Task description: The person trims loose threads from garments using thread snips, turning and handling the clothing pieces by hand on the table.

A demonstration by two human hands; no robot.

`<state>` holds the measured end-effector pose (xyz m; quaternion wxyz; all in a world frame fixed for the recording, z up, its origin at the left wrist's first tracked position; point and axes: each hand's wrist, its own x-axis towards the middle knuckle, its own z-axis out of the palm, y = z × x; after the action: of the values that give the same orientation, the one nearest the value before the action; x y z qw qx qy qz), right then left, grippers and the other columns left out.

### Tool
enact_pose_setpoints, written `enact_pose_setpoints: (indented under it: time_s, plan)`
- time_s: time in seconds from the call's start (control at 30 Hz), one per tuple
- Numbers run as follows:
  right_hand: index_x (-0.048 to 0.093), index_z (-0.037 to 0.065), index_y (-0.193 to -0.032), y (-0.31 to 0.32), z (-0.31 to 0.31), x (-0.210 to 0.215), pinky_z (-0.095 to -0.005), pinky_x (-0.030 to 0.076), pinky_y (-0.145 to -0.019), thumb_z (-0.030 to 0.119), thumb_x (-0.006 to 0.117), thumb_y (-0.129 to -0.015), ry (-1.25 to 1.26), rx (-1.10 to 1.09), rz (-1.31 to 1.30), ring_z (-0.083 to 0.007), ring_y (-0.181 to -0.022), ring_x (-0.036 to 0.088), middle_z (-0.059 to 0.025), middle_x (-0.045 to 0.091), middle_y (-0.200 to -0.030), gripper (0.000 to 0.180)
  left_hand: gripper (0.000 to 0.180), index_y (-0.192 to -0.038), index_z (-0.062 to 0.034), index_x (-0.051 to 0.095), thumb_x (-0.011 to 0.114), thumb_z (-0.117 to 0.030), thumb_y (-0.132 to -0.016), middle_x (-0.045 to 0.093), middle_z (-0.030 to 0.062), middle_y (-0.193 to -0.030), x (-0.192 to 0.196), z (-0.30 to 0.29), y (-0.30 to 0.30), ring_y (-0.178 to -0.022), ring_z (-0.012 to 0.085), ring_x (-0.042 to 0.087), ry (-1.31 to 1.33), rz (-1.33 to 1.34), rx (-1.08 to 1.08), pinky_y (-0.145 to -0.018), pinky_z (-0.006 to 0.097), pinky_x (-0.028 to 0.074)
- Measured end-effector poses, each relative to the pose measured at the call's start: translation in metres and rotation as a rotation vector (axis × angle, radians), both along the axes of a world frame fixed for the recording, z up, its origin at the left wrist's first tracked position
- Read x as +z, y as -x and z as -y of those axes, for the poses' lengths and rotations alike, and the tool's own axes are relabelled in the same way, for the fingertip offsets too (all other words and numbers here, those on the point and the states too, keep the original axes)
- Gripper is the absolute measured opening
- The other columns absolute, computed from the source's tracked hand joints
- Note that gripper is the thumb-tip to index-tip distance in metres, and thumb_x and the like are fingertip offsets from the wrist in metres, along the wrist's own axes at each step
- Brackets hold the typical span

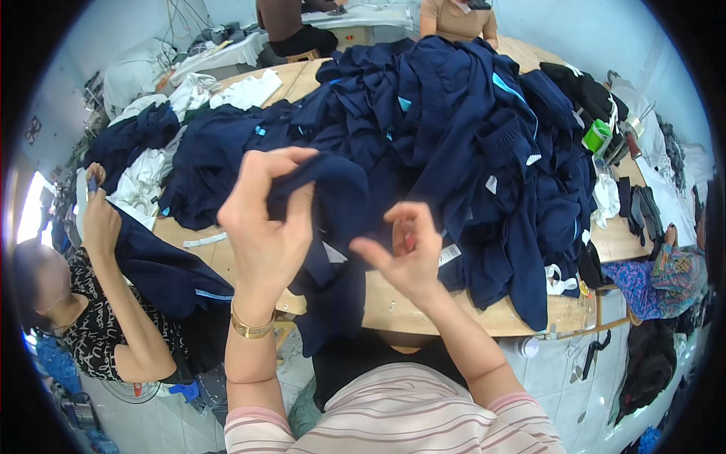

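My left hand (268,227), with a gold bracelet at the wrist, pinches the edge of a navy garment (340,185) between thumb and fingers. The cloth loops up over the fingertips and hangs down past the table's near edge. Just right of it, my right hand (408,253) has its fingers curled and its thumb pointing toward the cloth. A small red bit shows among those curled fingers; what it belongs to is hidden. Behind both hands rises a large heap of navy garments (454,113) with light blue trim and white tags.
A wooden table (401,303) carries the heap. At the left a co-worker (106,318) holds up another navy garment (162,261). People sit at the far side and the right. White cloths (144,181) lie left; a green item (597,136) stands right.
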<state>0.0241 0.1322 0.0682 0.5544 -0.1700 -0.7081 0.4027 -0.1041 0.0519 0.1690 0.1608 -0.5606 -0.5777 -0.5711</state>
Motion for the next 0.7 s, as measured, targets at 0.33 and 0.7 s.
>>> enact_pose_setpoints:
  time_s: [0.33, 0.7]
  plan:
    - [0.059, -0.003, -0.105, 0.013, 0.011, -0.009, -0.0177, 0.038, -0.046, 0.014, 0.077, -0.074, 0.170, 0.077, 0.124, -0.0036, -0.050, 0.048, -0.0042, 0.060, -0.067, 0.039, 0.023, -0.089, 0.0011, 0.044, 0.061, 0.013, -0.078, 0.062, 0.0181, -0.098, 0.050, 0.016, 0.002, -0.087, 0.0163, 0.060, -0.357, -0.179, 0.051, -0.080, 0.024, 0.047]
    - [0.063, 0.002, -0.092, -0.018, -0.038, -0.049, -0.0178, 0.041, -0.056, 0.014, 0.065, -0.084, 0.594, 0.304, 0.094, -0.0055, -0.061, 0.053, 0.0023, 0.060, -0.074, 0.015, 0.025, -0.088, -0.0038, 0.043, 0.059, 0.012, -0.076, 0.062, 0.0142, -0.099, -0.038, 0.043, 0.037, -0.089, 0.0123, 0.056, -0.060, 0.362, -0.120, -0.082, 0.024, 0.043]
